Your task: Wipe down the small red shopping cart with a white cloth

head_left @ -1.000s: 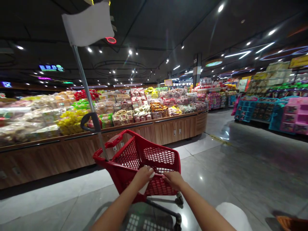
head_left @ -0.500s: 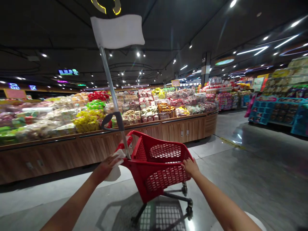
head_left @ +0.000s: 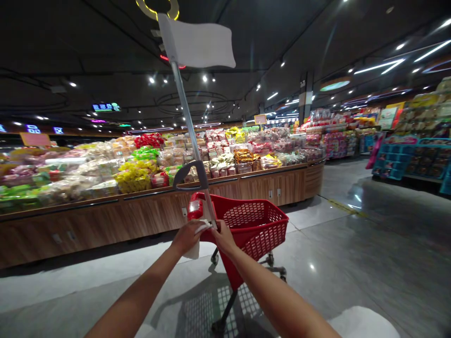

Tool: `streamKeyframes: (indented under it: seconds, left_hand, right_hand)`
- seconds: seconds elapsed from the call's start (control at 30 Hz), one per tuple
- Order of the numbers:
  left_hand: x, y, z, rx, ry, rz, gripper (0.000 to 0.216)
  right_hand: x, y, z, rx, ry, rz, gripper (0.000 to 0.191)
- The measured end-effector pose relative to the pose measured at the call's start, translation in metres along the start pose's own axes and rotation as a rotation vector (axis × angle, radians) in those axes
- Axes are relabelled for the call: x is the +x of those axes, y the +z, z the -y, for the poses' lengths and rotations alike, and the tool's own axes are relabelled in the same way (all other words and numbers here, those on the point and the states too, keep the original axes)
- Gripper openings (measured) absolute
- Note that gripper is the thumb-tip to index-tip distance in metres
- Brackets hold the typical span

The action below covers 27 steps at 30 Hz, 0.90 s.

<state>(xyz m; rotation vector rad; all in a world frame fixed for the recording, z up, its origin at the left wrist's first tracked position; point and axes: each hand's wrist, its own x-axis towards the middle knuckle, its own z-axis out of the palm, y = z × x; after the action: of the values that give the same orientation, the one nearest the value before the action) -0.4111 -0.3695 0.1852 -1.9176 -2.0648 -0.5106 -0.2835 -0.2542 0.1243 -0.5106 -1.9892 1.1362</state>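
A small red shopping cart (head_left: 257,225) stands on the shiny floor in front of me. A grey pole (head_left: 188,122) rises from its near left corner and carries a white flag (head_left: 202,44) and a grey hook handle (head_left: 188,172). My left hand (head_left: 186,236) is closed on a white cloth (head_left: 195,244) pressed against the cart's rim at the foot of the pole. My right hand (head_left: 222,237) grips the rim of the cart just right of the pole.
A long wooden display counter (head_left: 148,213) piled with packaged snacks runs along the left and centre. Blue and pink racks (head_left: 401,159) stand at the far right. Grey tiled floor (head_left: 369,244) stretches to the right.
The cart has swung so its pole corner faces me. My right hand moved from the cart's right rim to beside the pole. My left hand with the cloth shifted right along the rim.
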Motion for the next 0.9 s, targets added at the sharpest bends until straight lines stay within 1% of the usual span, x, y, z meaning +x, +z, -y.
streamKeyframes:
  seconds: [0.07, 0.13, 0.23, 0.3, 0.4, 0.5, 0.53, 0.57, 0.6, 0.63, 0.7, 0.73, 0.8, 0.83, 0.9]
  left_hand:
    - [0.003, 0.001, -0.008, -0.036, 0.039, 0.013, 0.030]
    - [0.010, 0.002, -0.014, -0.093, 0.077, 0.019, 0.028]
    - [0.026, 0.003, -0.016, -0.126, 0.158, 0.068, 0.026]
    - [0.039, 0.003, -0.011, -0.069, 0.180, 0.089, 0.028]
    - [0.059, 0.006, 0.003, 0.030, 0.110, 0.038, 0.034]
    - [0.074, 0.012, 0.011, 0.083, -0.050, -0.033, 0.032]
    - [0.077, 0.014, 0.010, 0.089, -0.106, -0.055, 0.030]
    - [0.079, 0.017, 0.007, 0.084, -0.148, -0.076, 0.028]
    - [0.079, 0.020, 0.003, 0.069, -0.177, -0.098, 0.027]
    - [0.078, 0.023, -0.002, 0.044, -0.196, -0.124, 0.026]
    - [0.073, 0.029, -0.017, -0.017, -0.206, -0.175, 0.026]
    - [0.070, 0.032, -0.025, -0.047, -0.202, -0.195, 0.027]
    - [0.065, 0.037, -0.045, -0.096, -0.160, -0.219, 0.030]
    - [0.063, 0.039, -0.056, -0.115, -0.123, -0.223, 0.032]
    - [0.062, 0.044, -0.081, -0.143, -0.053, -0.227, 0.034]
  right_hand:
    - [-0.001, -0.004, -0.004, -0.011, 0.055, -0.111, 0.027]
    - [-0.005, -0.013, -0.009, -0.036, 0.072, -0.175, 0.025]
    - [-0.012, -0.032, -0.016, -0.064, 0.081, -0.244, 0.027]
    - [-0.018, -0.047, -0.022, -0.043, 0.071, -0.257, 0.028]
    - [-0.024, -0.078, -0.036, 0.025, 0.024, -0.209, 0.026]
    - [-0.026, -0.116, -0.046, 0.025, -0.029, -0.089, 0.022]
    - [-0.025, -0.127, -0.046, -0.002, -0.036, -0.072, 0.020]
    - [-0.025, -0.137, -0.045, -0.048, -0.043, -0.092, 0.019]
    - [-0.024, -0.145, -0.041, -0.116, -0.050, -0.152, 0.023]
    - [-0.024, -0.150, -0.037, -0.198, -0.061, -0.240, 0.032]
    - [-0.024, -0.152, -0.027, -0.368, -0.085, -0.409, 0.052]
    - [-0.024, -0.149, -0.022, -0.441, -0.093, -0.460, 0.060]
    - [-0.027, -0.141, -0.016, -0.548, -0.097, -0.508, 0.070]
    - [-0.029, -0.137, -0.013, -0.590, -0.097, -0.517, 0.072]
    - [-0.034, -0.130, -0.010, -0.673, -0.112, -0.493, 0.069]
